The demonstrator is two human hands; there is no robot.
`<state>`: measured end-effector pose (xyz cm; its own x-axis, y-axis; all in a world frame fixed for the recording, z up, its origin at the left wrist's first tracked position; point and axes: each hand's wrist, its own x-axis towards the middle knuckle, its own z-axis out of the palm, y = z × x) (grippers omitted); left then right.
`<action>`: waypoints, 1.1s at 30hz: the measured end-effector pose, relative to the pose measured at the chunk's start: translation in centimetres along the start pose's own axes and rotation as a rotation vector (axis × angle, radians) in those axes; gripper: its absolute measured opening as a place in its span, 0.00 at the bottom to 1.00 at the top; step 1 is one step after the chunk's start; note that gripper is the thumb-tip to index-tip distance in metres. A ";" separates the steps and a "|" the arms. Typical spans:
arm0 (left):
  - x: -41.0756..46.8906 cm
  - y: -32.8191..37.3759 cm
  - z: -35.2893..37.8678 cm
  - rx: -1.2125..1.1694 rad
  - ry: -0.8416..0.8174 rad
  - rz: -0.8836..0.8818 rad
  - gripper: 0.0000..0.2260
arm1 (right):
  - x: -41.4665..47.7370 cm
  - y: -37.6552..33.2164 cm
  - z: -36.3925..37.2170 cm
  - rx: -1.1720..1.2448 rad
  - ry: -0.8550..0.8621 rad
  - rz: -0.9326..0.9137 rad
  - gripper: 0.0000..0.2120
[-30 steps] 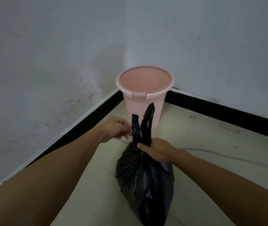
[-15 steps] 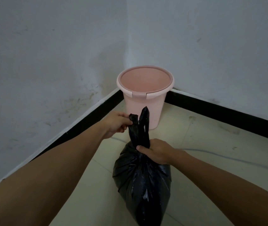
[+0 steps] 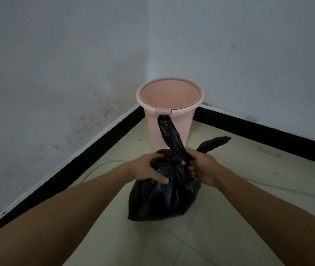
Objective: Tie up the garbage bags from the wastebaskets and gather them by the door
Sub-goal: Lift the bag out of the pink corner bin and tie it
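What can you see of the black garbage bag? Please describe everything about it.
The black garbage bag is thin, glossy, crinkled plastic, bulging with hidden contents. It sits on the pale tiled floor, just in front of the empty pink wastebasket. Its neck is gathered where a knot is forming; one twisted ear stands upright, the other points right. The left hand and the right hand grip the neck from both sides.

We see a garbage bag (image 3: 164,200) of thin black plastic film, crinkled and faintly glossy. The wastebasket (image 3: 170,116) is smooth pink plastic with a matt sheen. The floor (image 3: 220,233) is smooth pale tile; the walls (image 3: 57,73) look matt, scuffed plaster above a black skirting (image 3: 258,131).
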<state>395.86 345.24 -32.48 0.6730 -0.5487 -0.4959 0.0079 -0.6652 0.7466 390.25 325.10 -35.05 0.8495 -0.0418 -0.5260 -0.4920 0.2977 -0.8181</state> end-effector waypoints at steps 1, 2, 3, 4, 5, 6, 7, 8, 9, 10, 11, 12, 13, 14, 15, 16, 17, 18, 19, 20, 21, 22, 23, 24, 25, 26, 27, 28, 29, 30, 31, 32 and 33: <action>0.3 -0.3 0.6 0.104 0.014 0.038 0.27 | 0.0 -0.2 0.2 0.026 -0.025 -0.010 0.13; 0.6 -0.7 0.9 0.227 0.046 0.068 0.22 | 0.0 -0.4 0.5 0.050 -0.048 -0.013 0.14; 0.8 -0.9 0.9 0.329 0.082 0.091 0.17 | -0.1 -0.6 0.6 0.068 -0.072 -0.004 0.14; 0.9 -1.0 0.8 0.392 0.113 0.102 0.12 | -0.2 -0.8 0.6 0.080 -0.098 0.015 0.14; 1.1 -1.1 0.6 0.415 0.139 0.101 0.09 | -0.4 -1.1 0.5 0.084 -0.131 0.037 0.14; 1.1 -1.0 0.3 0.418 0.160 0.102 0.07 | -0.5 -1.3 0.3 0.085 -0.168 0.060 0.13; 1.2 -0.8 0.1 0.418 0.185 0.103 0.06 | -0.7 -1.6 0.0 0.087 -0.205 0.082 0.12; 1.2 -0.6 -0.2 0.415 0.206 0.100 0.05 | -0.9 -1.8 -0.3 0.087 -0.239 0.101 0.13; 1.1 -0.4 -0.5 0.405 0.224 0.097 0.04 | -1.0 -1.9 -0.6 0.078 -0.263 0.113 0.13; 1.1 -0.1 -0.8 0.388 0.238 0.092 0.04 | -1.2 -2.1 -0.8 0.057 -0.284 0.119 0.12; 1.1 0.1 -1.2 0.371 0.248 0.087 0.05 | -1.3 -2.2 -0.9 0.018 -0.297 0.116 0.10; 1.0 0.2 -1.5 0.359 0.252 0.081 0.04 | -1.3 -2.3 -0.9 -0.038 -0.302 0.106 0.07; 1.0 0.2 -1.8 0.357 0.254 0.079 0.04 | -1.2 -2.3 -1.0 -0.107 -0.297 0.085 0.04; 1.0 0.2 -2.0 0.361 0.255 0.083 0.04 | -1.1 -2.4 -0.9 -0.186 -0.281 0.054 0.02; 0.9 0.2 -2.2 0.363 0.254 0.086 0.03 | -1.0 -2.4 -0.9 -0.271 -0.247 0.009 0.03; 0.9 0.1 -2.3 0.367 0.250 0.085 0.03 | -0.9 -2.4 -0.9 -0.353 -0.190 -0.044 0.04; 0.8 0.1 -2.4 0.376 0.246 0.086 0.03 | -0.8 -2.3 -0.8 -0.417 -0.120 -0.107 0.04; 0.8 0.1 -2.4 0.387 0.236 0.092 0.05 | -0.6 -2.3 -0.8 -0.469 -0.036 -0.170 0.06; 0.7 0.2 -2.2 0.397 0.223 0.102 0.06 | -0.5 -2.2 -0.8 -0.527 0.044 -0.234 0.09; 0.7 0.4 -2.0 0.407 0.207 0.112 0.07 | -0.4 -2.1 -0.7 -0.610 0.125 -0.295 0.10; 0.7 0.6 -1.8 0.418 0.195 0.123 0.08 | -0.2 -2.0 -0.6 -0.735 0.205 -0.350 0.10; 0.7 0.8 -1.5 0.430 0.187 0.138 0.07 | -0.1 -1.8 -0.5 -0.882 0.284 -0.403 0.10; 0.8 1.1 -1.2 0.446 0.183 0.159 0.07 | 0.0 -1.7 -0.4 -1.011 0.349 -0.454 0.11; 0.8 1.4 -1.0 0.456 0.178 0.181 0.06 | 0.0 -1.7 -0.3 -1.088 0.395 -0.500 0.13; 0.7 1.7 -0.8 0.458 0.172 0.202 0.07 | -0.1 -1.7 -0.2 -1.113 0.434 -0.538 0.13; 0.6 1.9 -0.7 0.448 0.166 0.218 0.07 | -0.1 -1.8 -0.3 -1.106 0.474 -0.562 0.11; 0.5 2.1 -0.6 0.428 0.159 0.227 0.06 | 0.0 -2.0 -0.5 -1.089 0.521 -0.583 0.08; 0.4 2.3 -0.6 0.398 0.150 0.229 0.05 | 0.2 -2.1 -0.9 -1.063 0.572 -0.605 0.08; 0.2 2.5 -0.5 0.364 0.141 0.231 0.04 | 0.4 -2.2 -1.3 -1.053 0.603 -0.624 0.10; 0.1 2.8 -0.3 0.334 0.131 0.236 0.02 | 0.5 -2.3 -1.7 -1.072 0.615 -0.645 0.11; 0.0 3.1 -0.1 0.317 0.118 0.246 0.01 | 0.6 -2.2 -2.1 -1.114 0.618 -0.670 0.10; 0.0 3.4 0.1 0.311 0.103 0.260 0.01 | 0.7 -2.1 -2.4 -1.158 0.624 -0.684 0.09; -0.1 3.7 0.4 0.315 0.086 0.277 0.01 | 0.7 -2.1 -2.6 -1.201 0.641 -0.687 0.08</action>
<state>395.50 342.60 -29.87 0.6774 -0.6929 -0.2471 -0.3990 -0.6283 0.6679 391.39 321.99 -34.30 0.9029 -0.3324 0.2725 -0.1760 -0.8644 -0.4711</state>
